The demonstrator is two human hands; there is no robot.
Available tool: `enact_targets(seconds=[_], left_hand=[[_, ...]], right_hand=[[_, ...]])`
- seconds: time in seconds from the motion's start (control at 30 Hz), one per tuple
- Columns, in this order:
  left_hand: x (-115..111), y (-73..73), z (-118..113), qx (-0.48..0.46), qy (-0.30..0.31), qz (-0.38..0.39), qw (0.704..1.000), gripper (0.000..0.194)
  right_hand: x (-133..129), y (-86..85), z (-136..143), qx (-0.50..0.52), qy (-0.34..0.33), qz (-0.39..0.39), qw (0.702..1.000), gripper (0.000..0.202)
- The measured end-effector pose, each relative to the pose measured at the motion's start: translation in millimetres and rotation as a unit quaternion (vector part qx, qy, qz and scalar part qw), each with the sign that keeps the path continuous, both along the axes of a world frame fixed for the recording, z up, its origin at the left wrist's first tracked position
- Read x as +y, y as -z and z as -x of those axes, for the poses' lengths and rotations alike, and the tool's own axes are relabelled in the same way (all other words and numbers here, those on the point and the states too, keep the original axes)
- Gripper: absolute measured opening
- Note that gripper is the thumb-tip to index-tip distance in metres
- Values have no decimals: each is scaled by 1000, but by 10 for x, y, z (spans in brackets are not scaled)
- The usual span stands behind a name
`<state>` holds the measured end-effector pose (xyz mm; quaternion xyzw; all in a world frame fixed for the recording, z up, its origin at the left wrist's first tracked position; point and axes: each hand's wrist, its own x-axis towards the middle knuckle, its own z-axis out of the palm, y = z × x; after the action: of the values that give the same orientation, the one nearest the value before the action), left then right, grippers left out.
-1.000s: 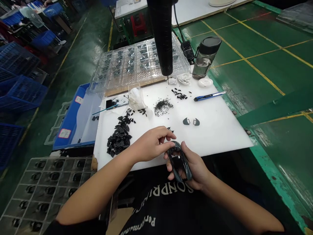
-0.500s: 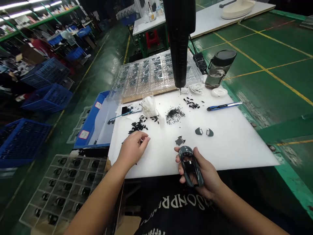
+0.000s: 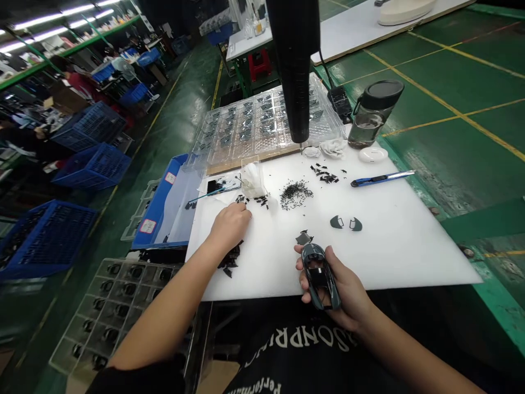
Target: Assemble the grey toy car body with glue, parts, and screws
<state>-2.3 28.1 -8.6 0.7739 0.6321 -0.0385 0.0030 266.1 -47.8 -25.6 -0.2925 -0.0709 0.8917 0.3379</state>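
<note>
the right hand [image 3: 348, 289] holds a dark shell [image 3: 318, 272], lower middle of the frame. the left hand [image 3: 230, 222] is at the black pieces [image 3: 232, 258], left of centre; whether it grips any, i cannot tell. 2 grey parts [image 3: 356, 224] lie on the bench [image 3: 394, 249], right of centre.

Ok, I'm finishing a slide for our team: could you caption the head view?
Right hand holding a dark shell, left hand at the black pieces on a white board.
</note>
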Motion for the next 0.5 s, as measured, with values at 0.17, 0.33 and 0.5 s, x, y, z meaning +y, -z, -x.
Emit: enact_targets(seconds=[0.17, 0.33, 0.5], left_hand=[[-75, -60, -88, 28, 43, -17, 999, 20], [-515, 23, -353, 36, 111, -24, 993, 25], [-726, 126, -454, -70, 146, -27, 987, 23]], right_hand=[[2, 2, -2, 1, -1, -9, 1000, 52], [-7, 6, -18, 1, -8, -12, 1000, 52], [-12, -30, -22, -11, -9, -12, 1000, 50]])
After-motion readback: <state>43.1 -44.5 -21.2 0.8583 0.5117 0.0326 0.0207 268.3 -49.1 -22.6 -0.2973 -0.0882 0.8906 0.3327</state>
